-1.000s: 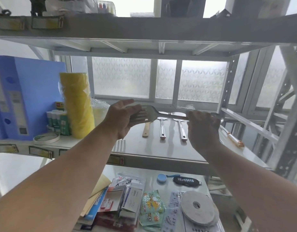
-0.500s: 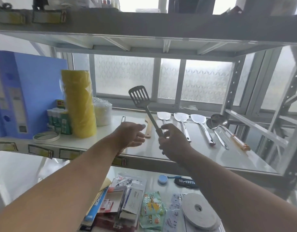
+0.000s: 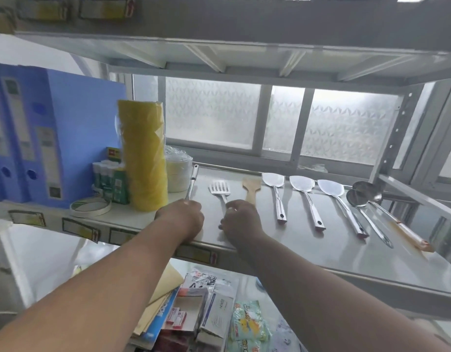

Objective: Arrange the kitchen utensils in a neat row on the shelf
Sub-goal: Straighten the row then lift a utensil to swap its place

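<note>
Steel utensils lie in a row on the shelf (image 3: 320, 252): a slotted turner (image 3: 219, 188), a wooden spatula (image 3: 251, 189), three steel spatulas (image 3: 302, 184) and two ladles (image 3: 366, 191) at the far right. The right hand (image 3: 240, 222) is curled over the slotted turner's handle, which it hides. The left hand (image 3: 181, 217) closes on the near end of a steel handle (image 3: 192, 182); that tool's head cannot be seen. Left of it stand yellow tape rolls (image 3: 143, 158), glue sticks (image 3: 106, 177) and blue binders (image 3: 41, 130), crowding that end.
</note>
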### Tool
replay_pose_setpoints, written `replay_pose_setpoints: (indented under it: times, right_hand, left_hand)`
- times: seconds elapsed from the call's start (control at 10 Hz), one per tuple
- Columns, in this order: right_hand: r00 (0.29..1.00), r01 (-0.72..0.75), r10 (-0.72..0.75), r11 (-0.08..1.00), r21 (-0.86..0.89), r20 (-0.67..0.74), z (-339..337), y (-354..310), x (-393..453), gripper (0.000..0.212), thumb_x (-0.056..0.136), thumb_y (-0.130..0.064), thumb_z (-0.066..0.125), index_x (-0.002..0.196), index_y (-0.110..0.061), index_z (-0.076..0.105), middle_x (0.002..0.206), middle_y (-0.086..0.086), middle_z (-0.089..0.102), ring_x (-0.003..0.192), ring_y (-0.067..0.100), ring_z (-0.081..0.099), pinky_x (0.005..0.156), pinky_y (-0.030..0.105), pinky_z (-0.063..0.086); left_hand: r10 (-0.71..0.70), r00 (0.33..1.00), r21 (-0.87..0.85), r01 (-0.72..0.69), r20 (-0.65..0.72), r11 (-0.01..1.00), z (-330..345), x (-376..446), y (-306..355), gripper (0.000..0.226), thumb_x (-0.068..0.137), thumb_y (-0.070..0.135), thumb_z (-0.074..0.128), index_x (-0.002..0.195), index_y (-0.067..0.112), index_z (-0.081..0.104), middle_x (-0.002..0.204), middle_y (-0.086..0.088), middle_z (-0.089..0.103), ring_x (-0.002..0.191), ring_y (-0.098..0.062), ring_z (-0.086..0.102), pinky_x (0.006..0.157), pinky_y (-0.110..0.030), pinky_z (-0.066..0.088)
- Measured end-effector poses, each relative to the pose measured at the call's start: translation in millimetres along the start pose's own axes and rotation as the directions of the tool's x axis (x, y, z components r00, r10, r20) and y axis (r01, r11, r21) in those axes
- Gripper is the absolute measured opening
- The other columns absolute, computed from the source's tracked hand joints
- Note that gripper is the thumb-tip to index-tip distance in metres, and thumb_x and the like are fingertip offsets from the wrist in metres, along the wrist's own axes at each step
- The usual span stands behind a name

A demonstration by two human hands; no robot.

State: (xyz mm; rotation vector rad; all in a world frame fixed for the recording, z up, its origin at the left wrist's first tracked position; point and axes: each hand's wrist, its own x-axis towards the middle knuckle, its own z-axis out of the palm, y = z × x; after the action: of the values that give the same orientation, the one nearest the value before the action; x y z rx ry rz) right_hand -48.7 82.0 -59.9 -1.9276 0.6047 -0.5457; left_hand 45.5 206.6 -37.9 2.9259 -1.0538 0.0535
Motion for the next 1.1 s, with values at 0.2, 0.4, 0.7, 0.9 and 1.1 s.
replay_pose_setpoints:
  times: [0.2,0.4,0.7,0.9,1.1]
  right_hand:
    - [0.98,0.184,-0.141,0.907,-0.378,0.139,5,-27,-7,0.065,0.089,-0.034,0.057,0.15,-0.015,0.044,0.149,0.007,0.049,0.136,0.023,0.046,0.105,0.026,0.035]
    - [0.913,0.406,-0.276,0.67,-0.622,0.299,-12,-13,-7,0.023,0.088,-0.032,0.057,0.104,-0.021,0.068,0.096,0.003,0.068,0.097,0.025,0.059,0.076,0.03,0.045]
    - [0.808,0.553,-0.39,0.244,-0.796,0.442,-17,-9,19,0.028,0.099,-0.028,0.048,0.109,-0.028,0.074,0.111,-0.002,0.068,0.124,0.023,0.049,0.102,0.043,0.027]
    - [0.846,0.523,-0.282,0.269,-0.809,0.453,-7,-21,40,0.033,0.094,-0.013,0.044,0.108,-0.022,0.072,0.118,0.002,0.067,0.131,0.024,0.041,0.111,0.049,0.019]
    - [0.879,0.438,-0.359,0.347,-0.829,0.315,-4,-6,64,0.024,0.085,-0.018,0.046,0.09,-0.026,0.068,0.109,-0.004,0.066,0.126,0.018,0.044,0.106,0.051,0.014]
  left_hand:
    - [0.0,0.97,-0.15,-0.037,-0.241,0.988,-2,13,1,0.029,0.105,0.027,0.039,0.104,0.022,0.068,0.116,-0.011,0.07,0.107,-0.033,0.065,0.081,-0.037,0.047]
    - [0.107,0.979,-0.5,-0.181,-0.174,0.847,-10,29,10,0.029,0.093,0.015,0.054,0.065,0.01,0.059,0.06,0.002,0.057,0.062,-0.018,0.05,0.058,-0.035,0.041]
    - [0.098,0.994,-0.282,-0.108,-0.049,0.953,-20,79,31,0.032,0.092,0.016,0.066,0.061,0.025,0.07,0.07,0.001,0.065,0.069,-0.015,0.055,0.07,-0.027,0.045]
    - [0.078,0.997,-0.338,-0.069,0.014,0.938,-20,113,32,0.029,0.089,0.023,0.07,0.062,0.03,0.076,0.08,-0.007,0.074,0.093,-0.028,0.071,0.061,-0.023,0.044]
    - [0.032,0.998,-0.392,-0.051,-0.057,0.918,-2,140,34,0.028,0.086,0.028,0.064,0.058,0.025,0.07,0.058,0.003,0.056,0.066,-0.028,0.049,0.061,-0.028,0.044]
